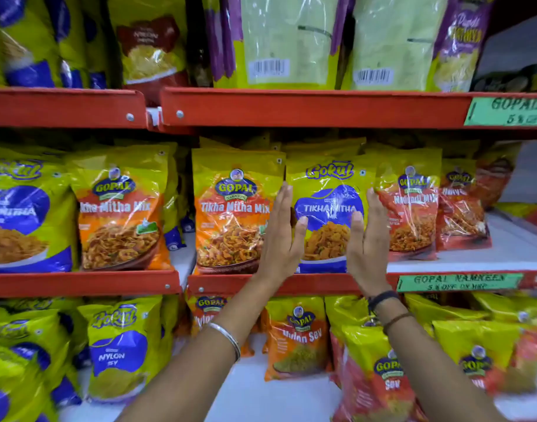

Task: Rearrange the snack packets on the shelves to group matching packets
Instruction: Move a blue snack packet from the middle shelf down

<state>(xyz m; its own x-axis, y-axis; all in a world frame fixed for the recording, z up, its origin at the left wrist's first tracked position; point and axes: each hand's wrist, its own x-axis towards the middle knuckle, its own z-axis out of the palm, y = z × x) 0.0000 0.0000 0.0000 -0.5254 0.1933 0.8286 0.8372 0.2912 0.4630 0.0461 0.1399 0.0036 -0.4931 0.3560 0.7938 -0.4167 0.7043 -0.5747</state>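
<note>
A yellow and blue Gokul Tikha Mitha packet (328, 190) stands upright on the middle shelf (291, 283). My left hand (281, 236) presses flat against its left edge and my right hand (367, 239) against its right edge, fingers straight, thumbs across the packet's front. An orange Gopal Tikha Mitha Mix packet (230, 208) stands immediately to the left. A red Gopal Nadiyadi Mix packet (412, 208) stands immediately to the right. Further left are another orange Gopal packet (118, 214) and a blue Gokul packet (23, 214).
The top shelf (307, 106) carries tall yellow and purple packets (279, 41). The lower shelf holds Gokul Nylon Sev (118, 345) and orange and red Gopal Sev packets (297, 336). Green price labels (456, 281) hang on the shelf edges. White shelf surface (511, 242) shows at the right.
</note>
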